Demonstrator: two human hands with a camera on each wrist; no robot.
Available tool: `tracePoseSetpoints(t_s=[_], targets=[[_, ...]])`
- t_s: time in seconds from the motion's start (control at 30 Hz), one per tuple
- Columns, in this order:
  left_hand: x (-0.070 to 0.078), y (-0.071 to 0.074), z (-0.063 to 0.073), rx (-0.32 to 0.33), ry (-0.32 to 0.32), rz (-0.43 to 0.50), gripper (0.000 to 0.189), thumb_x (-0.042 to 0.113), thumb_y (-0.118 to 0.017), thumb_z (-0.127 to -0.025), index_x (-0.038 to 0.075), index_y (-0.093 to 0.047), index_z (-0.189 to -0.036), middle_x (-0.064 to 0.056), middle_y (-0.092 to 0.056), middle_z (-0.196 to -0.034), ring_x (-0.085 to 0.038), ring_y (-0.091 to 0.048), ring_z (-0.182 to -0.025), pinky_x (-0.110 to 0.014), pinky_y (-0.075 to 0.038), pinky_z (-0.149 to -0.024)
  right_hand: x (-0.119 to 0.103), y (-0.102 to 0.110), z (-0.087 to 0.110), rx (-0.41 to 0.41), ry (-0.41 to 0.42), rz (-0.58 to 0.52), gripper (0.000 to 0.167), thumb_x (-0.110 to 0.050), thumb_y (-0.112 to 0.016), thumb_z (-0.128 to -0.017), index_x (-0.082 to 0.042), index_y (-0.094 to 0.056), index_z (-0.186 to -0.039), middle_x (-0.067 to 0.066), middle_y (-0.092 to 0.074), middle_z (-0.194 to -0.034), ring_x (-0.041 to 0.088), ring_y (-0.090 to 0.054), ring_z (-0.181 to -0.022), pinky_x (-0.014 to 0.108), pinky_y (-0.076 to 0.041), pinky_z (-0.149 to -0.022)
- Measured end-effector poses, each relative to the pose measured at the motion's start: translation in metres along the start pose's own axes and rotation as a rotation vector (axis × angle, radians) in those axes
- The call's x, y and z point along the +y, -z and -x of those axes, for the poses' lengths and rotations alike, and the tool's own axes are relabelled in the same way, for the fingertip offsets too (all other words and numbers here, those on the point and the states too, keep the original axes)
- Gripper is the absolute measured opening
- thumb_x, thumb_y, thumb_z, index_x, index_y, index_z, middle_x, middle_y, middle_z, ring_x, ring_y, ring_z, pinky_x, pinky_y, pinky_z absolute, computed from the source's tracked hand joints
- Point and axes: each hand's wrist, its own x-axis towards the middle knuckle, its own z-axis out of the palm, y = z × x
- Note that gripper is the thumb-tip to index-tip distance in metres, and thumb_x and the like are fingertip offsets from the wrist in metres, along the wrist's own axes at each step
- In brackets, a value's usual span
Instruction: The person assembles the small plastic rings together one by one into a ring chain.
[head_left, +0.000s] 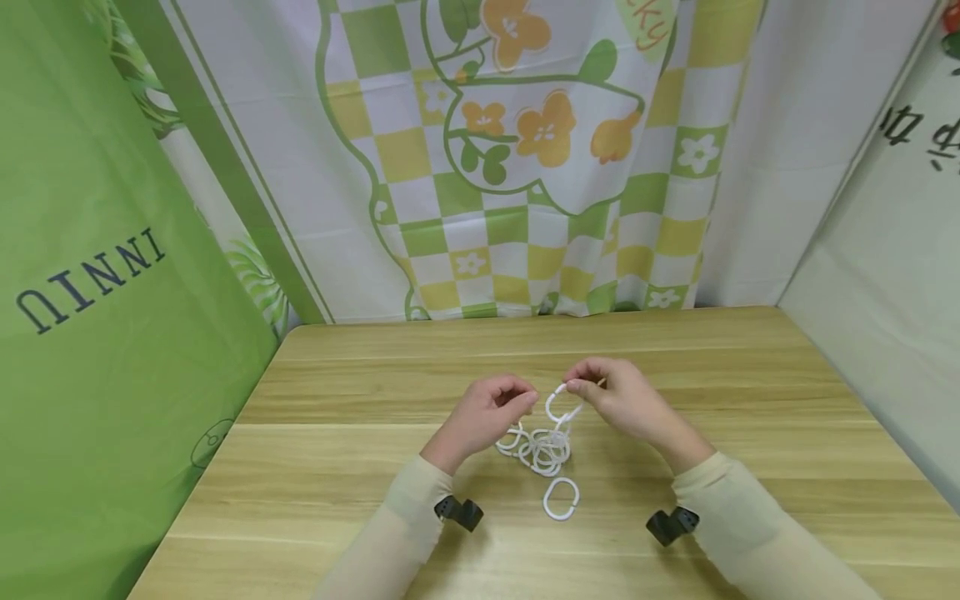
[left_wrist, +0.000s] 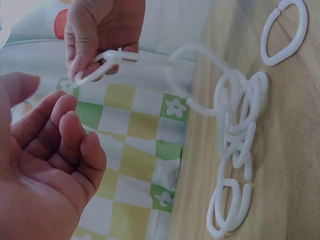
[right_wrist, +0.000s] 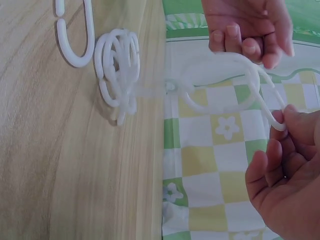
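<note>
Pinched between the thumb and fingers of my right hand (head_left: 626, 402) is a white plastic ring link (right_wrist: 264, 102), an oval with a small gap. A second link (right_wrist: 200, 108), blurred, hangs from it and leads down to the rest of the chain. My left hand (head_left: 486, 414) is just left of the held link, its fingers loosely bent; in the left wrist view (left_wrist: 55, 165) nothing lies in its palm. Beneath both hands, a tangled heap of white links (head_left: 551, 457) lies on the table.
One separate white link (head_left: 546, 502) lies on the wooden table (head_left: 360, 483) nearer to me than the heap. A patterned curtain (head_left: 465, 217) hangs behind the table's far edge, with a green cloth (head_left: 112, 358) at the left and a white one (head_left: 892, 275) at the right.
</note>
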Motion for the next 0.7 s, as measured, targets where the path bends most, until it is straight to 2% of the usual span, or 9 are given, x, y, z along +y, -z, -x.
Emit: tracePoseSetpoints(t_s=[0.17,0.37,0.53,0.7], targets=[[-0.0025,-0.0032,-0.0015,0.023,0.018,-0.03,0.015,0.028,-0.066,-0.096,0.014,-0.072,-0.098,0.007,-0.066,-0.084,-0.009,-0.058,-0.072,-0.025,-0.049,-0.062,-0.0031,-0.0034,-0.0006,0.046,-0.006,-0.033,0.01,-0.016,-0.065,-0.096,-0.007,-0.07,-0.098,0.0,-0.064,-0.081,0.018,-0.052,-0.067,0.029,-0.044,-0.055],[-0.002,-0.0056,-0.002,0.016,0.009,-0.015,0.012,0.023,-0.069,-0.094,0.012,-0.071,-0.095,0.005,-0.067,-0.084,-0.01,-0.059,-0.071,-0.024,-0.049,-0.062,-0.0043,-0.0079,0.0001,0.073,0.011,-0.108,0.007,-0.012,-0.064,-0.096,-0.007,-0.069,-0.098,0.002,-0.063,-0.081,0.02,-0.055,-0.068,0.028,-0.047,-0.057],[-0.0015,-0.0045,-0.0018,0.022,0.03,-0.025,0.014,0.024,-0.067,-0.095,0.011,-0.071,-0.095,0.004,-0.065,-0.081,-0.009,-0.056,-0.069,-0.024,-0.047,-0.06,-0.0026,-0.0083,0.0021,0.051,0.01,-0.174,0.007,-0.011,-0.065,-0.095,-0.005,-0.067,-0.097,0.006,-0.064,-0.081,0.023,-0.061,-0.072,0.031,-0.052,-0.062],[-0.0023,-0.0005,-0.0024,0.055,0.052,-0.046,0.016,0.025,-0.065,-0.097,0.01,-0.071,-0.096,0.003,-0.063,-0.077,-0.01,-0.055,-0.067,-0.024,-0.046,-0.058,0.0054,-0.0076,0.0074,-0.001,-0.012,-0.202,0.011,-0.011,-0.065,-0.096,0.0,-0.066,-0.098,0.01,-0.064,-0.081,0.023,-0.061,-0.072,0.031,-0.053,-0.063]])
